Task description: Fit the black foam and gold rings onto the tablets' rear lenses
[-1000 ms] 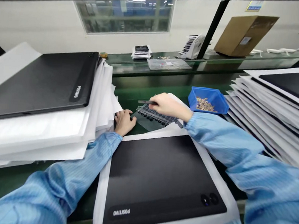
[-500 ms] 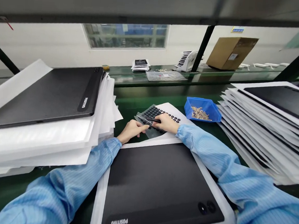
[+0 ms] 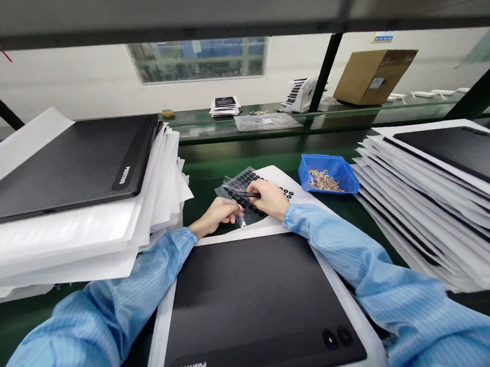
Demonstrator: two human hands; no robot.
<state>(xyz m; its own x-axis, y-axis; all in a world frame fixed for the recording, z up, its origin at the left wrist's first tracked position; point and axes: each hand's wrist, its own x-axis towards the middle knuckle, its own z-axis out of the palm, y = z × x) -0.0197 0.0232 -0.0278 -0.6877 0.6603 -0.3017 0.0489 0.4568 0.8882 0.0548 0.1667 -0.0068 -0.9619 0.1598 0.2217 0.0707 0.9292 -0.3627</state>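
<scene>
Beyond the black tablet cover [image 3: 257,297], which lies on a white sheet with two camera rings at its lower right, both my hands work over a sheet of black ring stickers [image 3: 249,178]. My left hand [image 3: 219,214] is closed, pinching the near edge of its clear film [image 3: 242,219]. Black tweezers [image 3: 252,195] are gripped in my right hand [image 3: 272,200], their tips pointing left over the film. What the tips hold, if anything, is too small to tell. Under the sticker sheet lies white paper [image 3: 271,173].
At left stands a stack of covers [image 3: 72,164] interleaved with white sheets; another stack [image 3: 430,204] is at right. A blue bin [image 3: 349,183] with small tan pieces sits behind my right forearm. A shelf [image 3: 198,21] hangs overhead; a cardboard box [image 3: 359,76] stands at the back.
The tweezers' tips have shifted slightly off my left fingertips. My left fingers have curled in more around the film's edge. The whole view has tilted a little.
</scene>
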